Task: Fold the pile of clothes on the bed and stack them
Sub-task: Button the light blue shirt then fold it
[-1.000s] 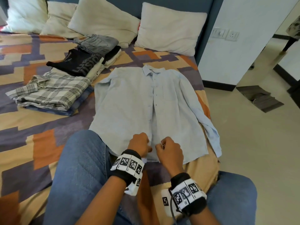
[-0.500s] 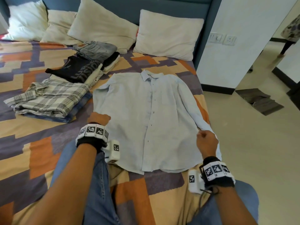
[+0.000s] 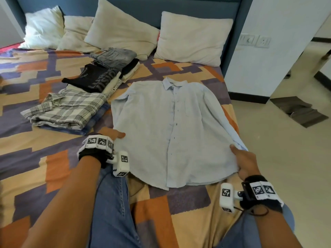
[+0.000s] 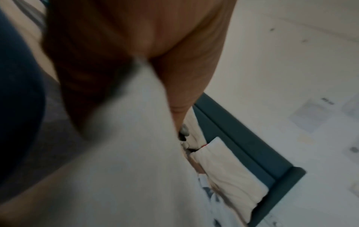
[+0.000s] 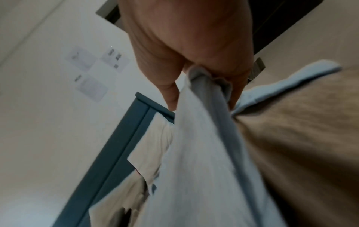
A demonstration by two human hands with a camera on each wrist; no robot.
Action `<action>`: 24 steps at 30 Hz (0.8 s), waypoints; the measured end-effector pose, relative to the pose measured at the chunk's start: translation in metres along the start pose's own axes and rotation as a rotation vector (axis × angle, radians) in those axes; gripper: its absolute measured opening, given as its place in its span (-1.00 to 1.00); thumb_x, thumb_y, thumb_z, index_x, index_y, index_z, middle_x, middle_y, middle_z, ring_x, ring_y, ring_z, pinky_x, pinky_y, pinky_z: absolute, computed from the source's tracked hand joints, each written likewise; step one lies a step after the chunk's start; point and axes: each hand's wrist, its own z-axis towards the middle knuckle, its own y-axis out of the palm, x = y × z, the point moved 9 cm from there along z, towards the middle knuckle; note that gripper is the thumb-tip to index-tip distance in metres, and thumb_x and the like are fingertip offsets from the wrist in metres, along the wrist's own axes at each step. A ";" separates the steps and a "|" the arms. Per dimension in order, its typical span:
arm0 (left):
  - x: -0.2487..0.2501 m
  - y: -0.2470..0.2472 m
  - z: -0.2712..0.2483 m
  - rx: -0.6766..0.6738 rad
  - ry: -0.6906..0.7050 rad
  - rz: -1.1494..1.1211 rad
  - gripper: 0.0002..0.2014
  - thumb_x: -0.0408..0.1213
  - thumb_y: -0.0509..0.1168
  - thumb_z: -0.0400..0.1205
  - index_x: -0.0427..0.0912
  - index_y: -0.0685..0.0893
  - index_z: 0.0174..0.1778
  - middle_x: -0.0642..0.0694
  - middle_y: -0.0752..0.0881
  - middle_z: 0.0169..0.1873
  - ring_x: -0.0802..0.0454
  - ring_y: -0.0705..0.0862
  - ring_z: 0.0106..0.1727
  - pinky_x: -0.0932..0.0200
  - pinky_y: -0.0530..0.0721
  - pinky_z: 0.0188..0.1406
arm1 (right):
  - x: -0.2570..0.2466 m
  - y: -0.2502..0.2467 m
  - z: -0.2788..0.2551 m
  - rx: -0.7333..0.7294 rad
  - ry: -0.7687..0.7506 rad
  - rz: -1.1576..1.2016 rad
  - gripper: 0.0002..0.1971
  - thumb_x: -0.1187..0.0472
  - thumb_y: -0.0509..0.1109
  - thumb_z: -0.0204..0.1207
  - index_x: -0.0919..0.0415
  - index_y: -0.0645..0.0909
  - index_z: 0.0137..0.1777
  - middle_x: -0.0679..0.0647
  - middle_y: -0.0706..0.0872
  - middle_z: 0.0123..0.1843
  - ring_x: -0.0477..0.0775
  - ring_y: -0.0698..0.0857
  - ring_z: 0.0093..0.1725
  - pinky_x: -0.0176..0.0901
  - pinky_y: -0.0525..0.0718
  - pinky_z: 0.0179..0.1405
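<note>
a light blue button shirt point(image 3: 166, 133) is laid flat, front up and buttoned, on the patterned bed point(image 3: 53, 169), with its collar toward the far pillows point(image 3: 193, 38) and its hem toward the near side. the shirt's left edge is gripped by the left hand point(image 3: 112, 134), whose thumb is seen lying on top of the cloth; in the left wrist view the cloth is seen caught between thumb and fingers point(image 4: 186, 73), though that picture is blurred. the shirt's right edge, beside the sleeve that lies along the bed's right side, is pinched by the right hand point(image 3: 244, 162), and in the right wrist view a bunched fold of cloth is seen clamped between its thumb and curled fingers point(image 5: 229, 61). to the left of the shirt, folded clothes are set in a row: a plaid shirt point(image 3: 68, 109) nearest, a black printed top point(image 3: 93, 79) behind it, and a grey garment point(image 3: 114, 56) farthest, near the pillows. denim-clad knees point(image 3: 111, 208) are seen at the near edge.
</note>
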 end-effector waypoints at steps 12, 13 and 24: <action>-0.049 -0.035 -0.089 -0.082 0.049 -0.236 -0.61 -0.09 0.26 0.70 -0.30 0.50 0.33 -0.40 0.69 0.02 -0.20 0.66 -0.03 -0.29 0.70 0.07 | 0.006 -0.060 -0.020 -0.186 -0.032 -0.838 -0.78 0.31 0.45 0.57 0.39 0.58 -0.27 0.31 0.69 -0.19 0.23 0.62 -0.19 0.09 0.61 -0.12; -0.033 -0.037 -0.098 -0.051 0.194 -0.284 -0.48 0.03 0.29 0.65 -0.32 0.51 0.35 -0.46 0.69 0.10 -0.20 0.65 -0.01 -0.23 0.71 0.01 | 0.003 -0.063 -0.024 -0.178 -0.071 -0.951 -0.75 0.28 0.49 0.54 0.38 0.60 -0.30 0.28 0.67 -0.22 0.25 0.63 -0.17 0.03 0.54 -0.15; 0.096 0.093 -0.134 -0.234 0.661 0.445 -0.45 0.02 0.34 0.64 -0.07 0.48 0.53 -0.08 0.38 0.56 -0.07 0.37 0.55 0.11 0.31 0.45 | -0.019 0.087 -0.083 -0.538 -0.430 -1.051 -0.68 -0.06 0.54 0.48 0.00 0.63 0.17 0.12 0.56 0.39 0.20 0.53 0.41 0.12 0.44 0.45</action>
